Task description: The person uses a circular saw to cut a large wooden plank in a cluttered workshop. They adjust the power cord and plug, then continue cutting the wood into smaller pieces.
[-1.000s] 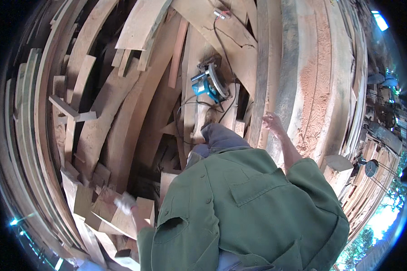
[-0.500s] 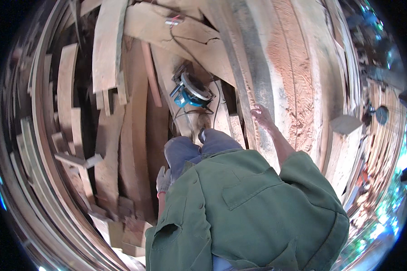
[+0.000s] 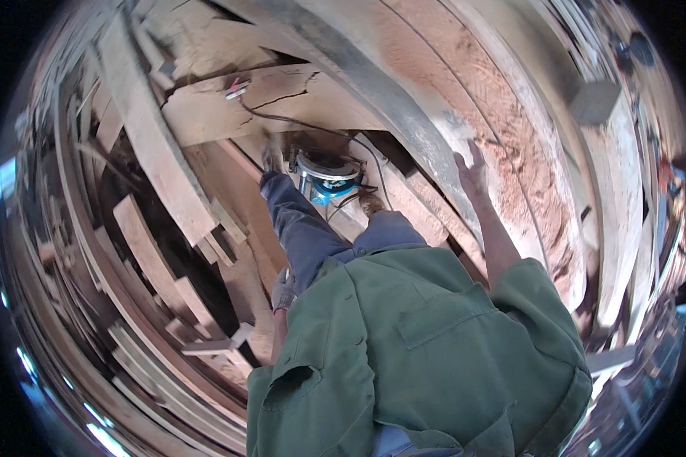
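Observation:
My right hand (image 3: 474, 169) is bare and open, its fingers apart, at the pale edge of a big sawn log (image 3: 511, 145); whether it touches the wood I cannot tell. Beside my left thigh hangs my left hand (image 3: 283, 291) in a grey glove, partly hidden by the jacket; its visible fingers look loosely open, with nothing seen in them. A blue circular saw (image 3: 329, 174) rests on the boards between my feet. Its dark cord (image 3: 297, 122) runs to a plug connection (image 3: 237, 92) on a cracked board (image 3: 274, 99).
Planks and offcuts lie in disorder on the left, among them a long pale board (image 3: 156, 141) and a shorter plank (image 3: 149, 244). Dark gaps show between the boards. A wood block (image 3: 594, 103) sits beyond the log at the right.
The view has turned and the scene appears rotated. My left leg has stepped forward, beside the saw. My right hand has gone from curled to spread fingers, further along the log.

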Tool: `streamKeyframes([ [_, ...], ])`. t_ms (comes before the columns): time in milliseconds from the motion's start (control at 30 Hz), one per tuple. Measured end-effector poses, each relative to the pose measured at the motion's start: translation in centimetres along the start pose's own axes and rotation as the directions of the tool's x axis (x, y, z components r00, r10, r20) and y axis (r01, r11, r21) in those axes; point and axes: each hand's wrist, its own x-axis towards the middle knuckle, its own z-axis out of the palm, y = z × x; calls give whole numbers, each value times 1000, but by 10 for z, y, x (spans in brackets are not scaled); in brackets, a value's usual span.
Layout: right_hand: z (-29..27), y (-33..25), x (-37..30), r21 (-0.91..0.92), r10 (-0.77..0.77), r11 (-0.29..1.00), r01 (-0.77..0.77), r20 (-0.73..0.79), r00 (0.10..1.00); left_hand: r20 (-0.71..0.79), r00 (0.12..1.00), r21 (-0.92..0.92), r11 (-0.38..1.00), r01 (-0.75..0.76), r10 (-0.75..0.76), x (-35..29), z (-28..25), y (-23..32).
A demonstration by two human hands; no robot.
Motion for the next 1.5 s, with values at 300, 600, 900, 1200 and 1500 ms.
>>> streamKeyframes([
  [300, 37, -15, 25, -363, 242, 907, -216, 27, 970, 360, 924, 327, 911, -251, 126, 153, -146, 151],
  [600, 25, -13, 34, -582, 436, 756, -300, 105, 894, 427, 874, -7, 967, -255, 233, 367, -158, 319],
  [900, 29, -7, 18, -576, 317, 774, -262, -5, 949, 656, 751, 430, 781, -453, 74, 435, -153, 391],
  [1200, 49, -23, 6, -491, 361, 793, -361, -100, 927, 762, 645, 541, 496, -679, 52, 480, -141, 411],
  [1500, 58, -29, 8, -423, 317, 823, -379, -211, 925, 835, 548, 485, 397, -779, 56, 475, -66, 456],
])
